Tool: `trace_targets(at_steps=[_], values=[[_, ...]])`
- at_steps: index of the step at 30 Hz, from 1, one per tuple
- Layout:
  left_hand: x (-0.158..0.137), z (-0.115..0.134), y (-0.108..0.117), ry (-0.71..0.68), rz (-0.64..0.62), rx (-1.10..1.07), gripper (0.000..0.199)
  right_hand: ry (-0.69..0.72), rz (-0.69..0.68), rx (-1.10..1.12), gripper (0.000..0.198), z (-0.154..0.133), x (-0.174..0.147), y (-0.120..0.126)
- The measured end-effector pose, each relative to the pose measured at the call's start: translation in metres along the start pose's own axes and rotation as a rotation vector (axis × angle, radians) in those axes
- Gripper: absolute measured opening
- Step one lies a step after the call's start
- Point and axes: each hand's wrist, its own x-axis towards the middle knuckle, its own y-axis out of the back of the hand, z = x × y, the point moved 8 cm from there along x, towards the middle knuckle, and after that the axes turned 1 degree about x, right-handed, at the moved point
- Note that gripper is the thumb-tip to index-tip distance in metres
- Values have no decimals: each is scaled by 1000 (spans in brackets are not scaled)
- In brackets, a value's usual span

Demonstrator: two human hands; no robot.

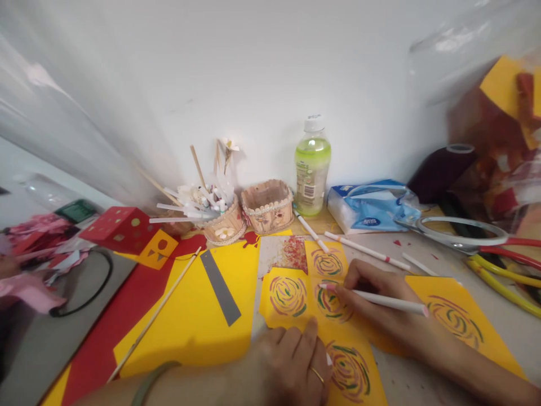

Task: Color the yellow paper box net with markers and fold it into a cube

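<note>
In my right hand [372,299], closed in a writing grip, is a white felt-tip pen [391,301]. Its pink end is at the middle drawn swirl on a yellow paper cutout [313,321] made of joined squares. Pink and green curved strokes form round swirls on the squares. My left hand [293,361], fingers curled and one wearing a ring, rests on the cutout's lower left. A small white bit shows beside its fingers; I cannot tell what it is. Under my right forearm lies another yellow sheet [456,316] with a swirl.
Left lie yellow card [186,316], a grey strip [222,287], a thin stick [156,310] and a red box [120,231]. Behind stand a pen basket [226,223], a second basket [268,214], a bottle [313,169] and a tissue pack [372,206]. Scissors [460,231] lie right.
</note>
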Motion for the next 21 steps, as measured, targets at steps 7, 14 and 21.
trace_targets(at_steps=[7,14,21], values=[[-3,0,-1,29,20,-4,24,7,18,-38,29,-2,0,1],[-3,1,-2,12,0,-17,23,15,-39,-4,30,-1,1,-6],[-2,0,0,5,20,-25,23,3,13,138,26,-3,-2,4]])
